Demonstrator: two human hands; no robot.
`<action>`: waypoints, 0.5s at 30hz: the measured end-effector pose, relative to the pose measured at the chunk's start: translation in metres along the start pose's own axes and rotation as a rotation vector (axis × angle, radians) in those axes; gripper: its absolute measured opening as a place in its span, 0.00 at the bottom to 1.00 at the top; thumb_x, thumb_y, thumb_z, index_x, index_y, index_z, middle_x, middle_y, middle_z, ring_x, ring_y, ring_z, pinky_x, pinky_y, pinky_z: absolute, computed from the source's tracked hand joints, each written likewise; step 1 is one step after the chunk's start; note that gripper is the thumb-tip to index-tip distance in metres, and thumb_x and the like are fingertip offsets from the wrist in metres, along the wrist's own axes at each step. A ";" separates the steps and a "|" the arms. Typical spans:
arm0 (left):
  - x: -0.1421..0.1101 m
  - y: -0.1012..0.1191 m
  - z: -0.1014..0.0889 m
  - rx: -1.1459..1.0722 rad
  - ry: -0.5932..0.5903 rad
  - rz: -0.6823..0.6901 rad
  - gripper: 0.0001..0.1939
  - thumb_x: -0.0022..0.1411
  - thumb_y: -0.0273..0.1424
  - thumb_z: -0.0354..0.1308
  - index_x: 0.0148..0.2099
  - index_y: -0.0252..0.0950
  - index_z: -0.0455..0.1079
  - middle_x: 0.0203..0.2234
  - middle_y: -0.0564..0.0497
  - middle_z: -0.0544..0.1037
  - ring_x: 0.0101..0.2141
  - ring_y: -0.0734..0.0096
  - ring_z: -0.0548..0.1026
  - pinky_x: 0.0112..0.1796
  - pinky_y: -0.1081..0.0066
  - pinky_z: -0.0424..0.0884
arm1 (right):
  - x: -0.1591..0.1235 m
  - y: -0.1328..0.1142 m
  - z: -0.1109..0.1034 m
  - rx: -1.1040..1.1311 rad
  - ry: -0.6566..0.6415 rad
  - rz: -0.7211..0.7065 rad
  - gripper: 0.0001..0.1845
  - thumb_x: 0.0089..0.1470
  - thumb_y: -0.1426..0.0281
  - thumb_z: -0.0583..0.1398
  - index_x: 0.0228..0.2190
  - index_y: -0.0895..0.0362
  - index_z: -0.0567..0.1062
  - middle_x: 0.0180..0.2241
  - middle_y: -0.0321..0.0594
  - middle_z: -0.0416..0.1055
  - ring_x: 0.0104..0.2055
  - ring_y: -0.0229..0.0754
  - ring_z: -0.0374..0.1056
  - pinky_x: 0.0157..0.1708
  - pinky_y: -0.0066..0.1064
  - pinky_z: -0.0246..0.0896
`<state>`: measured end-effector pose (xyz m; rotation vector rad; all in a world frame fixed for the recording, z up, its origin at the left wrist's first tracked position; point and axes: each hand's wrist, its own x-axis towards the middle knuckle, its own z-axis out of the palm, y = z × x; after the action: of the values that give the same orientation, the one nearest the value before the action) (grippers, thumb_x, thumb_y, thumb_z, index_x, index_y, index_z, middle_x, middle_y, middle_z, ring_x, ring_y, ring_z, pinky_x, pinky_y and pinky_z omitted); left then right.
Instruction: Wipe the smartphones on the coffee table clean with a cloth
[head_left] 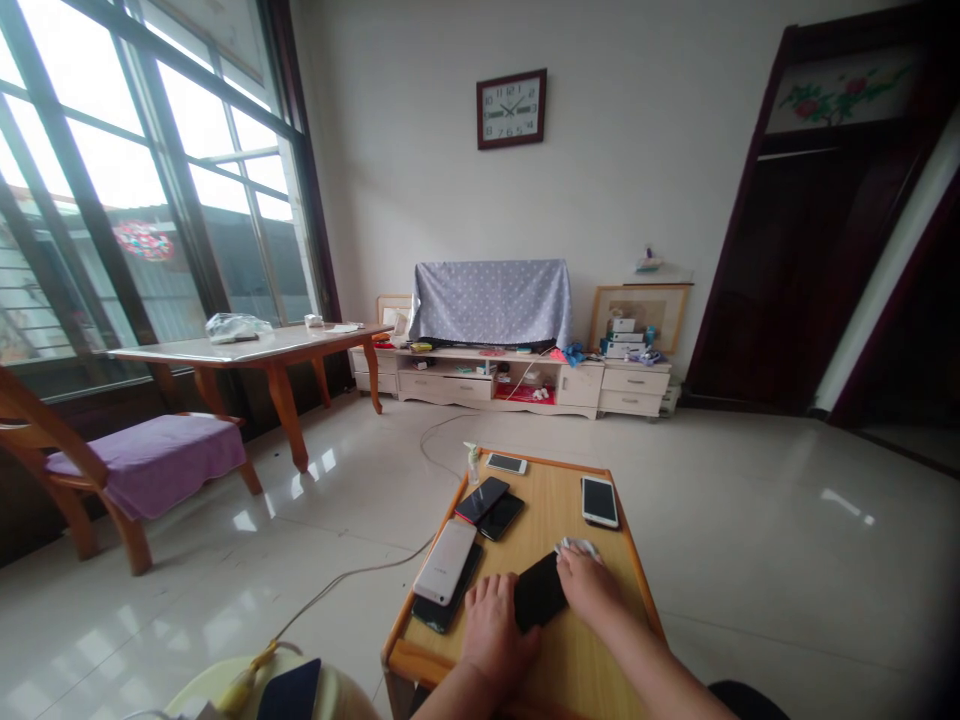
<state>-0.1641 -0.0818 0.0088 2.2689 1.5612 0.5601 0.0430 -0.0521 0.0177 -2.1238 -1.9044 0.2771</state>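
Observation:
A black smartphone lies on the small wooden table between my hands. My left hand grips its left end, fingers at the far side and thumb at the near side. At the phone's right end, my right hand is closed on a white cloth, most of which is hidden under the fingers. Left of my left hand, a pale pink phone rests partly over a dark phone. Beyond them, a phone with a red edge overlaps another black phone.
A clear spray bottle and a white phone are at the table's far edge. Another white phone lies at the right edge. A round stool with a dark phone and a cable stands at lower left.

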 end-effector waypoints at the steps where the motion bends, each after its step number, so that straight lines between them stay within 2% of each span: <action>1: 0.000 0.000 0.000 0.005 0.002 0.003 0.32 0.51 0.43 0.60 0.58 0.41 0.66 0.53 0.45 0.72 0.54 0.52 0.66 0.56 0.59 0.56 | 0.001 -0.004 0.001 0.002 -0.011 -0.019 0.27 0.67 0.66 0.45 0.57 0.58 0.73 0.62 0.52 0.66 0.67 0.52 0.57 0.66 0.47 0.47; 4: 0.001 0.000 0.000 0.031 0.012 0.022 0.31 0.52 0.43 0.60 0.58 0.41 0.66 0.52 0.46 0.73 0.54 0.53 0.67 0.55 0.59 0.59 | -0.004 -0.024 0.011 0.019 -0.069 -0.114 0.26 0.67 0.65 0.46 0.59 0.59 0.72 0.65 0.51 0.61 0.69 0.53 0.53 0.67 0.46 0.44; 6: 0.002 0.000 0.001 0.038 0.015 0.027 0.31 0.54 0.44 0.59 0.59 0.40 0.65 0.52 0.45 0.74 0.53 0.53 0.68 0.54 0.59 0.60 | -0.012 -0.040 0.018 0.043 -0.118 -0.194 0.26 0.67 0.65 0.47 0.60 0.58 0.71 0.66 0.48 0.61 0.69 0.50 0.53 0.68 0.42 0.44; 9: 0.003 -0.002 0.004 0.040 0.030 0.036 0.29 0.60 0.41 0.53 0.62 0.40 0.62 0.55 0.43 0.73 0.54 0.55 0.69 0.55 0.60 0.60 | -0.026 -0.059 0.020 0.073 -0.165 -0.266 0.28 0.67 0.67 0.45 0.63 0.62 0.67 0.65 0.51 0.61 0.69 0.48 0.54 0.67 0.39 0.46; 12: 0.002 -0.004 0.009 0.072 0.061 0.032 0.32 0.62 0.37 0.51 0.67 0.37 0.57 0.60 0.41 0.69 0.59 0.55 0.66 0.57 0.60 0.58 | -0.042 -0.065 0.011 0.109 -0.178 -0.340 0.28 0.67 0.69 0.45 0.64 0.61 0.65 0.64 0.49 0.63 0.68 0.46 0.56 0.68 0.37 0.45; 15: 0.002 -0.006 0.011 0.085 0.059 0.025 0.33 0.62 0.34 0.50 0.69 0.35 0.55 0.62 0.40 0.68 0.61 0.56 0.64 0.58 0.60 0.57 | -0.062 -0.059 0.001 0.157 -0.184 -0.417 0.26 0.68 0.67 0.45 0.61 0.57 0.70 0.63 0.46 0.66 0.67 0.46 0.58 0.68 0.39 0.45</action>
<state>-0.1629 -0.0784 -0.0036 2.3577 1.6155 0.5822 -0.0201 -0.1078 0.0341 -1.6016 -2.2862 0.5251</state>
